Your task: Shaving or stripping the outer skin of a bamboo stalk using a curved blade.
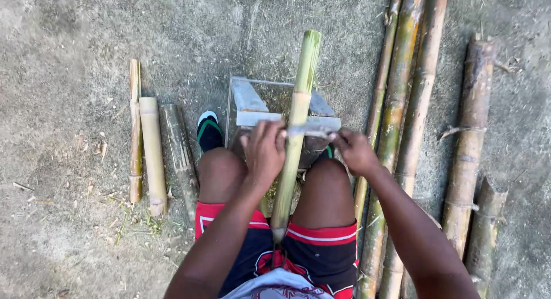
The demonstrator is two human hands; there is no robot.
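Observation:
A green bamboo pole (298,112) rests lengthwise between my knees, its far end over a small metal-framed stool (248,97). A metal blade (313,129) lies crosswise on the pole. My left hand (264,151) grips the blade's left end beside the pole. On the other side, my right hand (354,151) holds the blade's right end. I sit in red and black shorts, with a sandalled foot (208,131) left of the stool.
Three short bamboo pieces (153,152) lie on the concrete ground to my left. Several long bamboo poles (402,121) lie to my right, and thicker weathered ones (470,144) sit farther right. Shavings litter the ground.

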